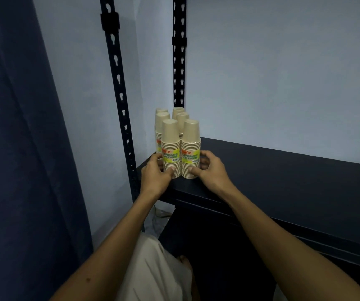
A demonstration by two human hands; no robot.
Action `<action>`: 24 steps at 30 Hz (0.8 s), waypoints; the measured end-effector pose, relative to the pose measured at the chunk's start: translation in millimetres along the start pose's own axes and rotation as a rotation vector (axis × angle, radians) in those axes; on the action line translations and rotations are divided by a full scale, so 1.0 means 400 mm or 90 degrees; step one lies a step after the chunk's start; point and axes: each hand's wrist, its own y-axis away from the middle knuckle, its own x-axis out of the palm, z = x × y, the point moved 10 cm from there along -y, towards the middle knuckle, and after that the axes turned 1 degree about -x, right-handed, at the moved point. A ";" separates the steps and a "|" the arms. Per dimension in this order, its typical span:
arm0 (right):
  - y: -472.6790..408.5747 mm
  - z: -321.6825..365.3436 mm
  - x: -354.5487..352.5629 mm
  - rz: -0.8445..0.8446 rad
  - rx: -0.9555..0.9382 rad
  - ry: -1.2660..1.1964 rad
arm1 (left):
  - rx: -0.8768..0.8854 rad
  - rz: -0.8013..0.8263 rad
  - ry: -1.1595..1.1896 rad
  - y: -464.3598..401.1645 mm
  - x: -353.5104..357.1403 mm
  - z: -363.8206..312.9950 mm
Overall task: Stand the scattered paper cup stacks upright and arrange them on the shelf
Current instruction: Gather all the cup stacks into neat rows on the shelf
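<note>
Several beige paper cup stacks stand upright, upside-down cups wrapped with yellow-green labels, in two rows at the left end of the dark shelf [283, 170]. My left hand [155, 172] grips the front left stack [170, 148], thumb on its front and fingers round its left side. My right hand [207, 168] grips the front right stack [191, 148], thumb on its lower front and fingers curled round its right side. The rear stacks [162, 118] stand close behind, partly hidden by the front pair.
Two black slotted uprights [120, 83] [179, 61] rise at the shelf's left end against a pale wall. A dark blue curtain [18, 148] hangs on the left. A lower shelf edge [261, 222] runs below.
</note>
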 end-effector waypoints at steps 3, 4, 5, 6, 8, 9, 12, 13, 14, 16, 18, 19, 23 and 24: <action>0.019 -0.008 -0.038 -0.010 0.004 0.003 | 0.012 0.029 0.010 0.010 0.029 -0.015; 0.026 -0.010 -0.055 -0.015 0.005 0.004 | 0.019 0.042 0.011 0.014 0.043 -0.024; 0.033 -0.013 -0.075 -0.020 0.006 0.007 | 0.025 0.056 0.012 0.016 0.060 -0.034; 0.040 -0.016 -0.096 -0.027 0.008 0.012 | 0.030 0.070 0.013 0.019 0.079 -0.045; 0.050 -0.024 -0.145 -0.041 0.014 0.024 | 0.037 0.104 0.021 0.020 0.123 -0.068; 0.054 -0.029 -0.171 -0.048 0.018 0.032 | 0.042 0.124 0.023 0.019 0.149 -0.079; 0.065 -0.050 -0.256 -0.076 0.033 0.055 | 0.060 0.180 0.008 0.011 0.234 -0.112; 0.069 -0.059 -0.285 -0.087 0.039 0.058 | 0.066 0.196 0.006 0.009 0.263 -0.122; 0.073 -0.068 -0.313 -0.097 0.044 0.062 | 0.071 0.210 0.007 0.009 0.291 -0.133; 0.078 -0.083 -0.364 -0.113 0.054 0.072 | 0.080 0.229 0.006 0.008 0.344 -0.156; 0.081 -0.096 -0.411 -0.132 0.062 0.076 | 0.086 0.247 0.008 0.006 0.395 -0.178; 0.080 -0.102 -0.432 -0.141 0.064 0.079 | 0.088 0.256 0.012 0.004 0.419 -0.187; 0.069 -0.127 -0.511 -0.170 0.073 0.095 | 0.093 0.293 0.023 -0.013 0.512 -0.220; 0.064 -0.134 -0.530 -0.175 0.076 0.101 | 0.094 0.301 0.027 -0.018 0.535 -0.226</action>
